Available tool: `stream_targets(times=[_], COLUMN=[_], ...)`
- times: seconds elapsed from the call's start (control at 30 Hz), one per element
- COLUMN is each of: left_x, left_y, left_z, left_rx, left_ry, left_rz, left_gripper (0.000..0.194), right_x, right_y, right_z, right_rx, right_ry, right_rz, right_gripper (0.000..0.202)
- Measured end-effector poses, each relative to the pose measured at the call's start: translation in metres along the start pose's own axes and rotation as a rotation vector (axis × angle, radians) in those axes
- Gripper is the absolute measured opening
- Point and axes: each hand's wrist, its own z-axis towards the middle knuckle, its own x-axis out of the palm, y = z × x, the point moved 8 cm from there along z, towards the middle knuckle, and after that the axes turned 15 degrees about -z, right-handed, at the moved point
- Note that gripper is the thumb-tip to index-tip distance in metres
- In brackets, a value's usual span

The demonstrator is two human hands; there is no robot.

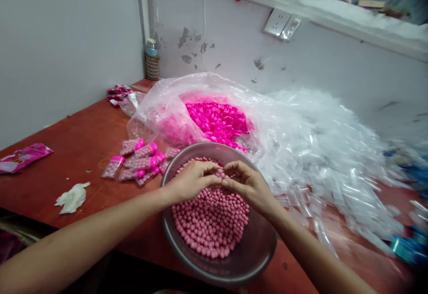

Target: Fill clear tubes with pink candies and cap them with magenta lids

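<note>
Both my hands meet above a metal bowl (267, 258) that holds many small pink balls (214, 222). Between my fingertips is a small clear container (219, 176) with pink balls showing in it, partly hidden by the fingers. My left hand (190, 180) pinches it from the left. From the other side, the bent fingers of my right hand (249, 185) grip it. Just left of the bowl lie several filled clear containers with bright pink caps (144, 162). Behind the bowl, an open plastic bag (160, 102) holds loose pink caps (219, 120).
A large heap of empty clear containers (310, 138) covers the right side of the red table (83, 138). On the left are a pink packet (25, 157) and a crumpled white scrap (72, 198). A bottle in a woven holder (152, 64) stands in the back corner.
</note>
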Motion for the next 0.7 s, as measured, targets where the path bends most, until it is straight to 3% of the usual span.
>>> stream_targets(times=[0.13, 0.23, 0.53, 0.63, 0.7], left_x=[0.01, 0.015, 0.005, 0.001, 0.001], left_y=[0.006, 0.013, 0.018, 0.02, 0.023], left_z=[0.001, 0.0, 0.001, 0.001, 0.0], left_rx=[-0.065, -0.139, -0.122, -0.152, -0.193], left_ry=[0.109, 0.165, 0.011, -0.028, -0.042], left_rz=[-0.141, -0.229, -0.083, -0.188, -0.306], left_gripper=[0.019, 0.019, 0.023, 0.027, 0.03], right_x=[-0.001, -0.004, -0.004, -0.03, -0.067], right_y=[0.014, 0.017, 0.006, 0.004, -0.004], right_z=[-0.013, -0.017, -0.028, -0.02, -0.002], right_rx=[-0.186, -0.271, -0.165, -0.163, -0.127], right_ry=[0.049, 0.047, 0.107, 0.037, -0.132], right_rz=[-0.207, -0.445, -0.468, -0.542, -0.575], right_gripper=[0.032, 0.021, 0.01, 0.016, 0.02])
